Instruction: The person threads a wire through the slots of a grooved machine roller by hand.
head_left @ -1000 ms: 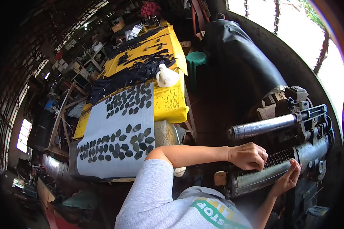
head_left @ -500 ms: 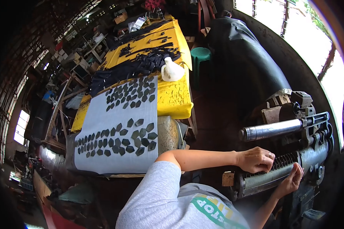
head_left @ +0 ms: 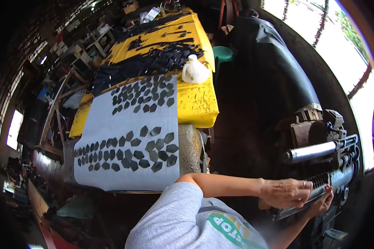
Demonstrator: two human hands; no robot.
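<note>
My left hand (head_left: 286,193) reaches over the front of a metal roller machine (head_left: 340,179), back of the hand up and fingers bent downward. Its fingertips are close to the machine's bed, and whatever they hold is hidden. My right hand (head_left: 321,202) is at the near edge of the same bed, thumb and fingers pinched together at the tips. Anything between them is too small to make out. A row of thin dark ribs (head_left: 320,181) shows in the bed between the hands. Above it lies a shiny metal roller (head_left: 312,152).
A table with yellow covering (head_left: 197,106) bears a pale sheet (head_left: 108,176) with many dark pentagon pieces, black straps (head_left: 153,62) and a white jug (head_left: 195,70). Beyond are a green stool (head_left: 223,54) and a large dark-covered bulk (head_left: 284,68) by the window wall.
The view has shifted, and the machine's roller appears further right and lower. My left hand has turned flatter with its fingers less curled. My right hand stays pinched at the machine.
</note>
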